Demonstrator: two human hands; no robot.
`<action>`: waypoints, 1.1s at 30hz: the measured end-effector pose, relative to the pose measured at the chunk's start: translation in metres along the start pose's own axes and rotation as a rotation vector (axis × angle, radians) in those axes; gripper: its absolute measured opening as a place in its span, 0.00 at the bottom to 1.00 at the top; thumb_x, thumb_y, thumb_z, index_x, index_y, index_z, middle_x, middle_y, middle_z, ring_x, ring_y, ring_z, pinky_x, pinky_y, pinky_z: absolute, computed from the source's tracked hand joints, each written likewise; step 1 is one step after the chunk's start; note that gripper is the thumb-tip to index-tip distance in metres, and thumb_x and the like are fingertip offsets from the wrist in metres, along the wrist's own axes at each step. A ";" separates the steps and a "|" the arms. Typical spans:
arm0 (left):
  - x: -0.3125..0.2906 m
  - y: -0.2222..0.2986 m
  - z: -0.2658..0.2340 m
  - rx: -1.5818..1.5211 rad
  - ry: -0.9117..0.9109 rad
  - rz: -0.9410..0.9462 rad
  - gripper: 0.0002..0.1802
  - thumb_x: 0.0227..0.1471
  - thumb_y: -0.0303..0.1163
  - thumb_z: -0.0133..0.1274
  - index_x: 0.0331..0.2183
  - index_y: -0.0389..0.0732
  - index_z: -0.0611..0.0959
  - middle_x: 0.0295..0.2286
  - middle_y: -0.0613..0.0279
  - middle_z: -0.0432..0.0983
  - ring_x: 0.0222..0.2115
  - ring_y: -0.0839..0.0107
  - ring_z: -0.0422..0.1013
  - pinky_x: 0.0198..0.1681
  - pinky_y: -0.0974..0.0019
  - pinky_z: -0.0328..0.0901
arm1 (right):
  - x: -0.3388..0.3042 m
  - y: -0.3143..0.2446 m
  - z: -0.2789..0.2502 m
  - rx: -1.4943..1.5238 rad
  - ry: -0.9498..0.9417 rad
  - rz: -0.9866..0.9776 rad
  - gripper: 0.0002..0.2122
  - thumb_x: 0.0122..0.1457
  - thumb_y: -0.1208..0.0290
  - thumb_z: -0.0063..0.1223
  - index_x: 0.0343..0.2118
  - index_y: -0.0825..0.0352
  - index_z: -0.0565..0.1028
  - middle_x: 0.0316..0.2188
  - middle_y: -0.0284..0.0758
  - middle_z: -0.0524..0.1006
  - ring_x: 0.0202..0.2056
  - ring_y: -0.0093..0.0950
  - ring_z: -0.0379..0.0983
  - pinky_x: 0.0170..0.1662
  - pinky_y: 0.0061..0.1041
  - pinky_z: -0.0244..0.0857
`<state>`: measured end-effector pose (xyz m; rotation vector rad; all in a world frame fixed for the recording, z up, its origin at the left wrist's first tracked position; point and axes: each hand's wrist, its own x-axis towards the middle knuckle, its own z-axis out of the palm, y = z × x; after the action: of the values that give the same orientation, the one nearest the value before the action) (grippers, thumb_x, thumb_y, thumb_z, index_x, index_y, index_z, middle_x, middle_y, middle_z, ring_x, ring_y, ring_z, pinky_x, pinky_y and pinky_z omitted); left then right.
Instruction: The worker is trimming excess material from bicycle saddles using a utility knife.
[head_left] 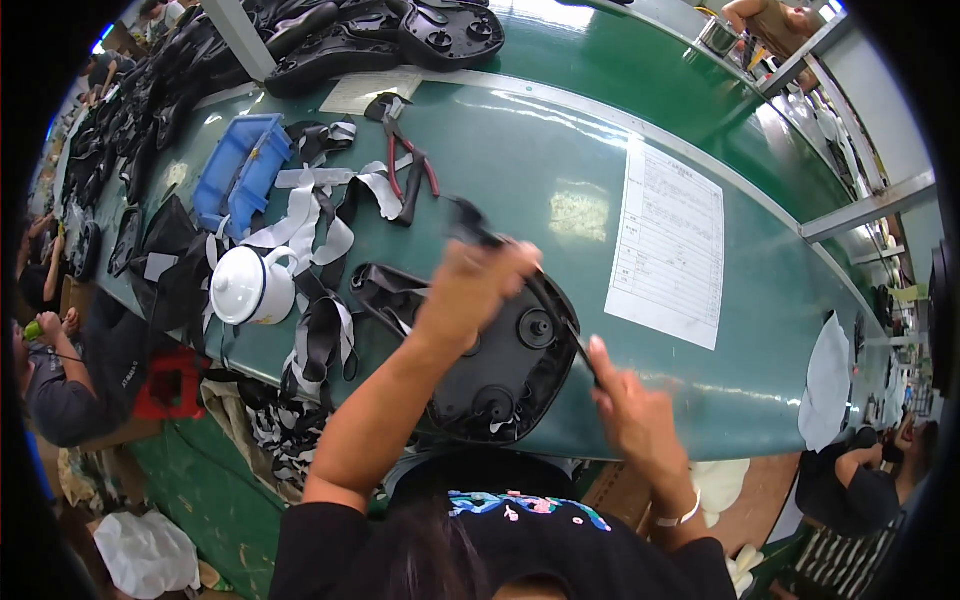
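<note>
A black moulded seat base (500, 350) lies underside up on the green bench in front of me, its round raised mounts showing. My left hand (478, 290) is closed over its far edge, gripping a black strip (470, 218) whose loose end sticks up beyond the knuckles and is blurred. At the base's right edge my right hand (638, 415) is closed, thumb pointing forward, round a thin dark tool (578, 345). That tool's tip reaches the rim; its exact kind is hard to make out.
Left of the base are black and white strip offcuts (305, 225), a white lidded mug (250, 285), a blue bin (240, 170) and red-handled pliers (400, 165). A printed sheet (665, 240) lies to the right. Black seat parts (440, 40) are piled behind. Other people sit on both sides.
</note>
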<state>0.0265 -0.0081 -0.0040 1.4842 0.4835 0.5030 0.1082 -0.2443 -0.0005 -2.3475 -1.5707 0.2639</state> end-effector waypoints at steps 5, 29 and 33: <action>-0.013 0.015 0.014 -0.402 -0.395 -0.138 0.04 0.54 0.27 0.51 0.29 0.38 0.79 0.19 0.68 0.72 0.20 0.82 0.63 0.25 0.78 0.59 | 0.004 -0.038 -0.001 -0.069 -0.016 0.169 0.27 0.59 0.68 0.47 0.62 0.60 0.55 0.19 0.39 0.69 0.15 0.39 0.68 0.19 0.39 0.59; 0.001 -0.019 -0.040 0.133 0.200 -0.138 0.20 0.59 0.42 0.43 0.40 0.38 0.82 0.40 0.67 0.78 0.40 0.70 0.66 0.45 0.71 0.58 | 0.065 -0.005 -0.053 -0.338 -0.104 0.089 0.22 0.54 0.67 0.51 0.54 0.47 0.69 0.16 0.36 0.73 0.19 0.38 0.70 0.24 0.37 0.61; -0.051 0.011 -0.043 -0.206 -0.116 -0.144 0.23 0.62 0.42 0.38 0.49 0.34 0.71 0.28 0.60 0.79 0.30 0.69 0.69 0.43 0.68 0.63 | 0.089 0.001 -0.068 -0.197 -0.354 -0.174 0.23 0.53 0.69 0.53 0.53 0.42 0.69 0.20 0.34 0.73 0.22 0.36 0.71 0.26 0.33 0.61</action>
<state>-0.0400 -0.0037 0.0051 1.2631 0.4301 0.3408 0.1644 -0.1723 0.0641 -2.3851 -2.0373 0.5311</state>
